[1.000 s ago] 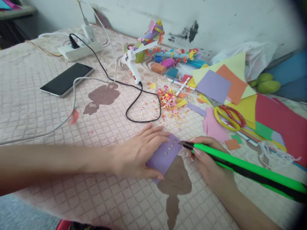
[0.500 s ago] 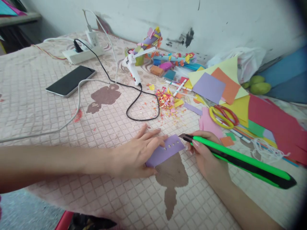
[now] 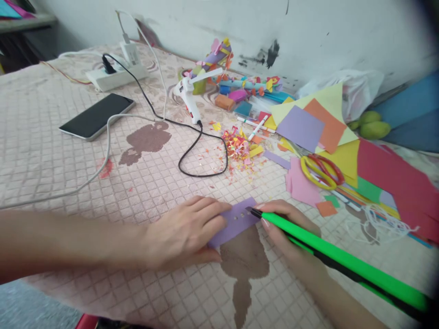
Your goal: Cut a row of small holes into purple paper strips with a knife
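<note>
My left hand [image 3: 192, 233] holds a small piece of purple paper [image 3: 222, 230] on the quilted cloth, fingers over its left part and thumb at its lower edge. A few small pale bits, perhaps holes or glue dots, lie in a row across the paper. In my right hand [image 3: 295, 233] is a green and black utility knife [image 3: 329, 244]. Its dark blade points left, with the tip at the right part of the paper near the row. Whether the blade cuts in or only touches, I cannot tell.
A white glue gun [image 3: 188, 98] stands behind the paper, its black cord looped on the cloth. Paper scraps [image 3: 238, 144], scissors [image 3: 320, 171], coloured sheets [image 3: 302, 128] and white string [image 3: 380, 221] lie right. A phone [image 3: 98, 116] and power strip [image 3: 115, 77] are left.
The knife tip has moved left and down, from the paper's right corner onto the paper. My left hand's fingers have drawn closer together, and the hand sits slightly further left.
</note>
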Motion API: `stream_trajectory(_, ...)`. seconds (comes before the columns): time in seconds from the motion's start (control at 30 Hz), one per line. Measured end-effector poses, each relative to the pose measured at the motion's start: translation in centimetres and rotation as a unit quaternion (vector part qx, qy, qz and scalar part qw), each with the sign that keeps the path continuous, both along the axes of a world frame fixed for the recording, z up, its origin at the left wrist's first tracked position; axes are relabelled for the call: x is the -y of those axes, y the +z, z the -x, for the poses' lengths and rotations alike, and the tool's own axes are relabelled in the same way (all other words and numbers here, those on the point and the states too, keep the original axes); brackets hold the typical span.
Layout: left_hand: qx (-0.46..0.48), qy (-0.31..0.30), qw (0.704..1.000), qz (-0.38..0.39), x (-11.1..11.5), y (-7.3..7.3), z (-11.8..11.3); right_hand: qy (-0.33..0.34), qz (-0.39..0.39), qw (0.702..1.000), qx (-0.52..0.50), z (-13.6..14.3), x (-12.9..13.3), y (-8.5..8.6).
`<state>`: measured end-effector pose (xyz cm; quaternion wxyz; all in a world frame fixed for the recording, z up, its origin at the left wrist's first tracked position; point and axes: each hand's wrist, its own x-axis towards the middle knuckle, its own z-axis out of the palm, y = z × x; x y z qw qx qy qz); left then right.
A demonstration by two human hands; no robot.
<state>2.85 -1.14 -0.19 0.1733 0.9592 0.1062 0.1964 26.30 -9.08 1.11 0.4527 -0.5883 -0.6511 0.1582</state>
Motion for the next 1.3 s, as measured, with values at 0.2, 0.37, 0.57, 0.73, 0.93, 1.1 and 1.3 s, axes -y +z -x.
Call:
stream_trajectory(0.2,0.011,-0.001,0.998,0.056,-0.5,0.2,-0.2,0.041,-0.013,0.999,-0.008,-0.7,-0.8,-1.2)
stream_trajectory(0.37,-0.002,-0.048,0.996,0.081,-2.0,0.7,0.0,0.057,0.025,0.997,-0.049,-0.8,-0.4,-1.0)
stream_trajectory(0.57,-0.009,-0.076,0.989,0.125,-4.8,0.9,0.1,0.105,0.073,0.986,-0.109,0.0,0.4,0.2)
stream_trajectory(0.73,-0.026,-0.123,0.979,0.159,-6.1,1.1,-0.2,0.054,0.062,0.993,-0.084,0.1,0.4,-0.2)
stream_trajectory(0.93,-0.001,-0.158,0.973,0.168,-7.0,0.5,-0.2,0.095,0.03,0.991,-0.089,0.5,0.7,-1.2)
stream_trajectory(1.1,0.009,-0.168,0.971,0.17,-7.4,0.3,-0.2,0.1,0.031,0.989,-0.103,1.0,1.2,-1.7)
stream_trajectory(1.3,-0.009,-0.202,0.949,0.242,-7.9,0.2,-0.4,0.141,0.062,0.976,-0.155,1.3,1.8,-2.0)
